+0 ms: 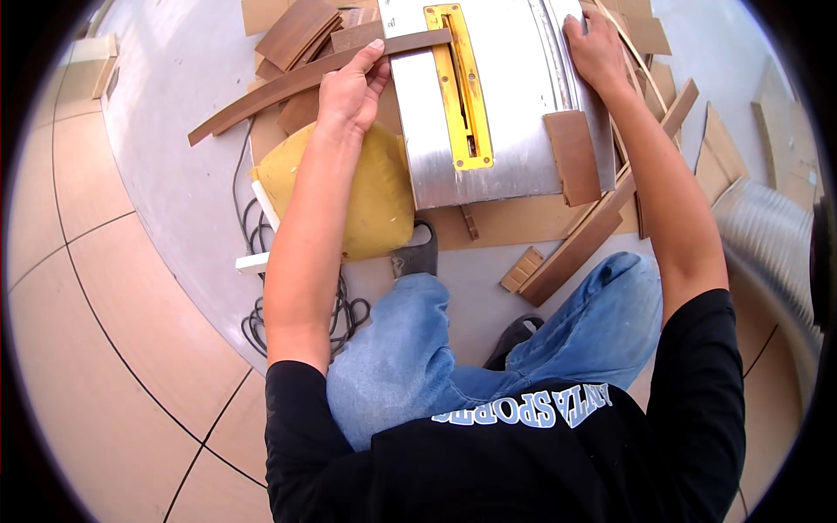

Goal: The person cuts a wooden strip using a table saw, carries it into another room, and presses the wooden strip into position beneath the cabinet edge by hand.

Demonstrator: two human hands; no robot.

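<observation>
Brown strip (288, 88): pinched between thumb and fingers of the left grip (350, 94), its right end over the yellow slotted plate (473, 96).
Right grip (602, 57): fingers bent at the metal counter (523, 96)'s right edge; cannot tell whether they clasp it.
Brown board piece (573, 157): on the counter, nearer the body than the right grip.
Wood pile (296, 35): heaped just beyond the left grip.
Yellow rounded body (379, 192): below the left grip.
Grey floor (166, 148): left of it, bordering tan tiles (131, 288).

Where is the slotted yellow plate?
In the head view's upper middle, the yellow plate sits in the metal table, between the left hand and right hand.
</observation>
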